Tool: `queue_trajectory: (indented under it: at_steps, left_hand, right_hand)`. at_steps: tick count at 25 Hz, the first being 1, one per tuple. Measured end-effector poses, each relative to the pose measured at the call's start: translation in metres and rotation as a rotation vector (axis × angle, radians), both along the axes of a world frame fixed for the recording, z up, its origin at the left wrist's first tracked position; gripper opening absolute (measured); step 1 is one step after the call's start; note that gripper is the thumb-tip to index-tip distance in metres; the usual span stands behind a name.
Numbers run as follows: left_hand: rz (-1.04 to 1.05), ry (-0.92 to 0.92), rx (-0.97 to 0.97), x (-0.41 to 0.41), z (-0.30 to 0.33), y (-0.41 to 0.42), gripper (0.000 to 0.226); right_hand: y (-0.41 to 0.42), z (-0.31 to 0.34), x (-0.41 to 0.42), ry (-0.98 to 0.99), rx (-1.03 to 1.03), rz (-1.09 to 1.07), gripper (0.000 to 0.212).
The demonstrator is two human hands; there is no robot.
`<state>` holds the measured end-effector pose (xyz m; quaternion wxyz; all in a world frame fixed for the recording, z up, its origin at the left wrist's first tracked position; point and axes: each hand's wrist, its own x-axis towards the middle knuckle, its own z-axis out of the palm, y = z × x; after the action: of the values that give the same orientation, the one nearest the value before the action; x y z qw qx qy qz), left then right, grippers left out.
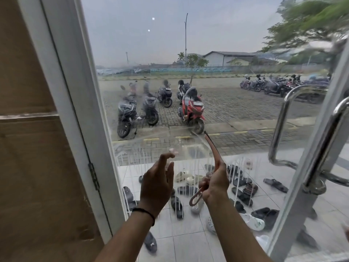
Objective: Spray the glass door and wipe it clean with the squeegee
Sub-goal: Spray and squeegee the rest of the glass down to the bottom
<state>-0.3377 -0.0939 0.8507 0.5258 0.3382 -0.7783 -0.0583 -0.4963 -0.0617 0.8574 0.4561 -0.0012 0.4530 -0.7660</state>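
The glass door (236, 44) fills the view, with runs of white foam and drips across its lower half and a blurred wet patch at the left. My right hand (215, 182) grips the handle of a reddish squeegee (212, 148), whose blade stands nearly on edge against the glass and reaches up to about the middle of the pane. My left hand (158, 182) is raised beside it with fingers straight, its fingertips at or near the wet glass. No spray bottle is in view.
A white door frame (79, 110) with a hinge runs down the left, next to a brown wall. Chrome pull handles (283, 129) stand at the right edge of the pane. Outside are parked scooters and several sandals on tiles.
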Motion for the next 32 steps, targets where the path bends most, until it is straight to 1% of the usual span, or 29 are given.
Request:
queue_trajectory:
  at_steps: [2, 7, 9, 11, 15, 17, 19, 23, 28, 32]
  left_hand:
    - [0.023, -0.006, -0.014, 0.016, 0.001, 0.000, 0.023]
    - [0.059, -0.029, 0.001, 0.058, -0.001, -0.007, 0.016]
    - [0.071, -0.046, -0.003, 0.074, -0.001, -0.011, 0.021]
    - [0.068, -0.065, -0.007, 0.086, -0.002, -0.012, 0.023]
    - [0.047, -0.094, 0.025, 0.111, -0.016, -0.013, 0.015]
    - [0.034, -0.101, 0.044, 0.121, -0.023, -0.015, 0.018]
    - [0.019, -0.094, 0.042, 0.129, -0.026, -0.016, 0.022]
    - [0.012, -0.050, 0.068, 0.141, -0.029, -0.023, 0.014]
    - [0.018, -0.006, 0.067, 0.145, -0.020, -0.035, 0.019]
    - [0.008, 0.009, 0.086, 0.145, -0.021, -0.042, 0.016]
  right_hand:
    - [-0.005, 0.001, 0.014, -0.010, -0.012, 0.000, 0.042]
    - [-0.016, 0.005, 0.046, -0.009, -0.027, -0.031, 0.038]
    - [-0.020, 0.006, 0.057, -0.015, -0.029, -0.052, 0.039]
    - [-0.023, 0.006, 0.069, -0.015, -0.027, -0.063, 0.040]
    - [-0.025, 0.003, 0.094, -0.029, -0.028, -0.087, 0.037]
    - [-0.027, 0.001, 0.103, -0.035, -0.029, -0.097, 0.036]
    - [-0.027, -0.001, 0.109, -0.033, -0.024, -0.103, 0.035]
    - [-0.028, -0.007, 0.118, -0.037, -0.010, -0.117, 0.036]
    - [-0.030, -0.009, 0.122, -0.067, -0.032, -0.129, 0.036]
    - [-0.032, -0.009, 0.124, -0.072, -0.024, -0.139, 0.039]
